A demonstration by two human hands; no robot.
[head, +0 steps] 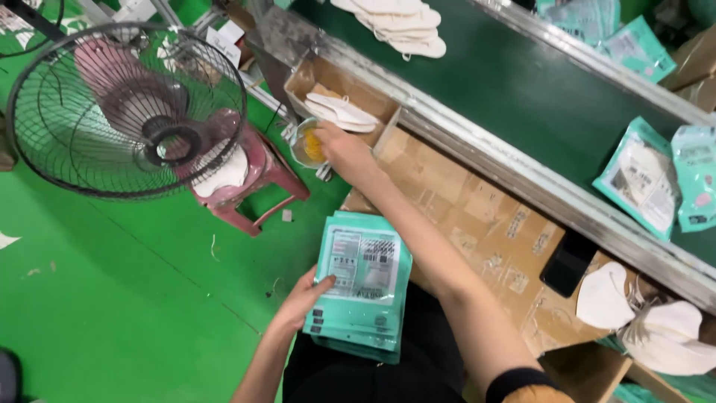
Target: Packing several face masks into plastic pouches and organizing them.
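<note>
Two bare hands work well apart. The left hand (302,297) clamps a stack of teal pouches (362,287) on the lap at about six o'clock, thumb pressed across the top pouch's printed panel. The right hand (344,147) reaches toward eleven o'clock to a small clear container (307,143) with something yellow inside, just beside an open cardboard box (339,93) of white masks (343,112); whether its fingers are closed on anything I cannot tell.

The pouches look slick and glossy, flat and rectangular, so the stack could fan out and slide off the lap onto the green floor (112,298), since only one hand pins it at its left edge. The container sits at the very edge of the corrugated cardboard work surface (477,224); a nudge could tip it down toward the pink plastic stool (253,175). At nine o'clock a wire-caged fan (127,112) stands close; airflow might lift the light, soft white masks (649,321) heaped at four o'clock.
</note>
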